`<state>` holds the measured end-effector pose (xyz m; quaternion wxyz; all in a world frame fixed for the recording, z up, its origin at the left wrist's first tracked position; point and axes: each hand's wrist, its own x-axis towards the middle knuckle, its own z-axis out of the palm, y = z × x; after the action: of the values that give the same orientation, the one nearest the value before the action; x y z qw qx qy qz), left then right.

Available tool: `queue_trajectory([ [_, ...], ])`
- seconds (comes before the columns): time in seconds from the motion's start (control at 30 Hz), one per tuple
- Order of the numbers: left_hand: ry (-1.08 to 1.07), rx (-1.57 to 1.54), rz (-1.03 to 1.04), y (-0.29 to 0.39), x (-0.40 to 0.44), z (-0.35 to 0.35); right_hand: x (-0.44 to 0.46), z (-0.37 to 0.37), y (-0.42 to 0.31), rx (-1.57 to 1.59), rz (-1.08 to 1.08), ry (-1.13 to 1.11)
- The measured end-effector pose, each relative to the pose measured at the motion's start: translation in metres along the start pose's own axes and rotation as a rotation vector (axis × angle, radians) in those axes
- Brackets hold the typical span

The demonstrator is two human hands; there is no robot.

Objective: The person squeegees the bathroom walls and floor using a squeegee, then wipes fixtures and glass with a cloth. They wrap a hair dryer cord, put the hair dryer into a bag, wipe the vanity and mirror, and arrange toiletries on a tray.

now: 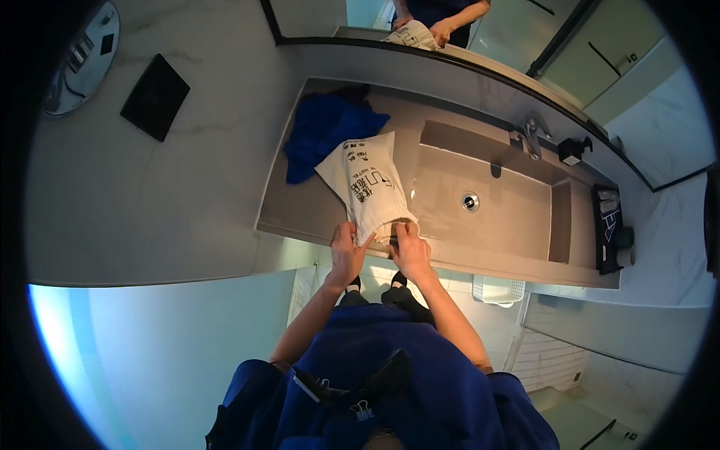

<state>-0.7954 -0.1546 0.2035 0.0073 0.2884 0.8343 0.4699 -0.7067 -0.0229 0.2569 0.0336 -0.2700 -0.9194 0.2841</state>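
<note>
A cream cloth bag [367, 184] with black printed lettering lies on the counter left of the sink, its gathered mouth toward me. My left hand [346, 253] grips the left side of that mouth, fingers closed on the fabric. At the right side of the opening, my right hand [411, 253] has its fingers bent around the edge, some of them hidden by the cloth. What the bag contains cannot be seen. A crumpled blue cloth [322, 131] lies just behind the bag, against the wall.
To the right is a rectangular sink [517, 214] with a chrome faucet [534, 135]. A black soap dispenser [574, 151] and a black tray [606, 225] of small items stand beyond it. A white basket [498, 289] sits below the counter. A mirror [510, 30] runs along the back.
</note>
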Motion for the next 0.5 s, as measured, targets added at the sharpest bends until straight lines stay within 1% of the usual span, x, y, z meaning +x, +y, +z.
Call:
queue_trajectory([
  [0.03, -0.027, 0.043, -0.097, 0.005, -0.001, 0.001, -0.005, 0.006, 0.012, 0.069, -0.088, -0.027],
  [0.1, 0.021, 0.036, -0.027, 0.002, 0.001, 0.004, -0.011, 0.021, 0.035, 0.202, -0.267, -0.079],
  [0.13, 0.046, 0.035, 0.004, 0.000, 0.000, 0.004, -0.017, 0.021, 0.044, 0.238, -0.257, -0.144],
  [0.2, 0.045, 0.046, -0.022, 0.001, 0.001, 0.003, -0.027, 0.008, 0.045, 0.309, -0.239, -0.274],
  [0.23, 0.041, 0.051, -0.038, 0.002, 0.000, 0.001, -0.033, 0.003, 0.042, 0.459, -0.096, -0.182],
  [0.33, 0.078, -0.023, -0.071, 0.001, 0.000, 0.004, -0.022, -0.010, 0.020, 0.526, 0.182, 0.367],
  [0.37, 0.073, -0.015, -0.098, 0.003, 0.000, 0.004, -0.011, 0.012, 0.035, 0.476, 0.155, 0.458],
  [0.43, 0.061, 0.003, -0.148, 0.006, 0.000, 0.001, 0.007, 0.031, 0.051, 0.347, 0.042, 0.308],
  [0.47, 0.038, 0.096, -0.153, 0.006, 0.001, -0.001, 0.013, 0.028, 0.048, 0.283, -0.019, 0.236],
  [0.5, 0.019, 0.191, -0.162, 0.003, 0.001, -0.005, 0.013, 0.025, 0.046, 0.664, -0.019, 0.155],
])
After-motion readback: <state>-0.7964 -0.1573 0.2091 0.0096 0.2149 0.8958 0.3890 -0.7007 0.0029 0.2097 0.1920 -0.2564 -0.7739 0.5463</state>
